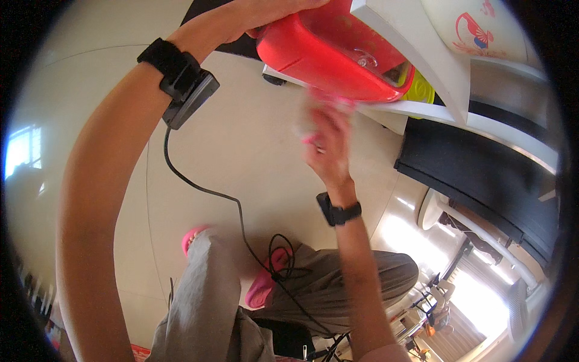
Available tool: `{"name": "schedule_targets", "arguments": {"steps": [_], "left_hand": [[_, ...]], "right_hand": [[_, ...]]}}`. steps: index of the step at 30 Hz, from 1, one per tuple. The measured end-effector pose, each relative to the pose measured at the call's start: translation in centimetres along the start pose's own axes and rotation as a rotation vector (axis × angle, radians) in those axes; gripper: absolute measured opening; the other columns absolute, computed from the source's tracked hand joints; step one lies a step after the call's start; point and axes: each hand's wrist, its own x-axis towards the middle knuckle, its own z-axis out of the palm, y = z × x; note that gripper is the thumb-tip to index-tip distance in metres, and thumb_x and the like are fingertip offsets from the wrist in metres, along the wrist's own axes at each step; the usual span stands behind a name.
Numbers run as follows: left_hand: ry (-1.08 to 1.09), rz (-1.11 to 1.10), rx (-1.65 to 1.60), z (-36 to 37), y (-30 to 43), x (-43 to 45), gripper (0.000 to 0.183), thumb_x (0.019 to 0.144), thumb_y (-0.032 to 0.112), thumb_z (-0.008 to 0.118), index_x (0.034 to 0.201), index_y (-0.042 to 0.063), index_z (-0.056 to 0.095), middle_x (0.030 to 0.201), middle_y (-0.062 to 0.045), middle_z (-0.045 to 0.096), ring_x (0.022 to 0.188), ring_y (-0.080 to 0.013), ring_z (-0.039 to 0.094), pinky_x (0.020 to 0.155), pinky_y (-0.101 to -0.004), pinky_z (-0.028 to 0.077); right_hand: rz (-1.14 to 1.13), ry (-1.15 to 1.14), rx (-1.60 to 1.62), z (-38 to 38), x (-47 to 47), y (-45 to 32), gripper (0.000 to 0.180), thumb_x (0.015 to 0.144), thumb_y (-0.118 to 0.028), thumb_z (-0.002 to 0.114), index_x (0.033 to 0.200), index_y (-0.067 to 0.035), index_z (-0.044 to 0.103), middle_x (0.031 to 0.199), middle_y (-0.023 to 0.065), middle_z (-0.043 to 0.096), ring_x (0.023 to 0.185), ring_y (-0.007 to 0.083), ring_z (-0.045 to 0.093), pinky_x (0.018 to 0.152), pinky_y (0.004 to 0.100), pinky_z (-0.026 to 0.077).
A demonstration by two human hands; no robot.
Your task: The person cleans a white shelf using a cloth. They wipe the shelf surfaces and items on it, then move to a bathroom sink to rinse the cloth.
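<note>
My left hand point(287, 9) reaches to the top edge of the view, its fingers partly cut off there. It grips the edge of a red plastic container point(289, 47), which is tilted beside a white shelf board. Inside the container lies a small clear object point(364, 59). Below the container is my right hand point(332, 145), blurred by motion. Its fingers are closed around a pink and whitish item point(312, 120), too smeared to name. Pink parts of it reach up near the container's underside; whether they touch cannot be made out.
A white shelf point(452, 81) with a curved edge runs along the right, bearing a pale, fan-patterned object point(475, 36). A yellow-green item point(420, 88) sits behind the container. Below is a black panel point(470, 172). A cable point(203, 189) hangs from my left wrist device over the tiled floor.
</note>
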Motion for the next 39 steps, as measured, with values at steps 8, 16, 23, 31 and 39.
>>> {"name": "schedule_targets", "arguments": {"steps": [8, 16, 23, 31, 39], "left_hand": [[-0.062, -0.039, -0.057, -0.3, 0.4, -1.0, 0.065, 0.090, 0.036, 0.056, 0.140, 0.018, 0.019, 0.135, -0.011, 0.036, 0.121, -0.0254, 0.041, 0.091, -0.0342, 0.046], [-0.071, 0.028, -0.035, -0.3, -0.1, -0.3, 0.065, 0.089, 0.037, 0.057, 0.139, 0.016, 0.021, 0.133, -0.012, 0.038, 0.119, -0.0245, 0.043, 0.091, -0.0335, 0.046], [-0.027, -0.023, -0.066, -0.3, 0.0, -0.7, 0.065, 0.088, 0.034, 0.059, 0.139, 0.016, 0.022, 0.134, -0.012, 0.038, 0.120, -0.0261, 0.043, 0.093, -0.0352, 0.045], [0.136, -0.131, 0.111, -0.5, -1.4, 0.7, 0.083, 0.083, 0.050, 0.059, 0.144, 0.017, 0.013, 0.143, -0.014, 0.027, 0.130, -0.0321, 0.030, 0.103, -0.0415, 0.033], [0.494, 0.099, -0.027, 3.5, -5.4, -9.6, 0.067, 0.084, 0.049, 0.060, 0.136, 0.013, 0.036, 0.106, -0.009, 0.056, 0.094, -0.0122, 0.055, 0.073, -0.0263, 0.047]], "right_hand": [[0.143, 0.829, -0.364, -1.8, 5.2, 1.2, 0.043, 0.085, -0.002, 0.056, 0.124, 0.004, 0.040, 0.128, 0.0177, 0.032, 0.116, 0.0288, 0.042, 0.094, 0.0383, 0.042], [0.527, 0.975, 0.005, 4.2, 4.8, 1.5, 0.037, 0.091, -0.004, 0.045, 0.125, 0.002, 0.031, 0.127, 0.0191, 0.027, 0.114, 0.0293, 0.041, 0.084, 0.0330, 0.050], [0.596, 0.837, -0.100, 6.1, 2.4, 3.9, 0.034, 0.089, -0.004, 0.048, 0.119, 0.003, 0.034, 0.120, 0.0201, 0.033, 0.110, 0.0327, 0.042, 0.089, 0.0410, 0.042], [0.800, 0.311, 0.222, 5.0, -0.6, 4.6, 0.027, 0.086, -0.018, 0.060, 0.100, 0.002, 0.047, 0.091, 0.0112, 0.048, 0.092, 0.0244, 0.050, 0.080, 0.0339, 0.041], [0.816, 0.218, 0.542, 1.5, 0.8, -8.3, 0.033, 0.087, -0.009, 0.057, 0.118, -0.002, 0.049, 0.110, 0.0064, 0.054, 0.096, 0.0133, 0.052, 0.085, 0.0257, 0.041]]}}
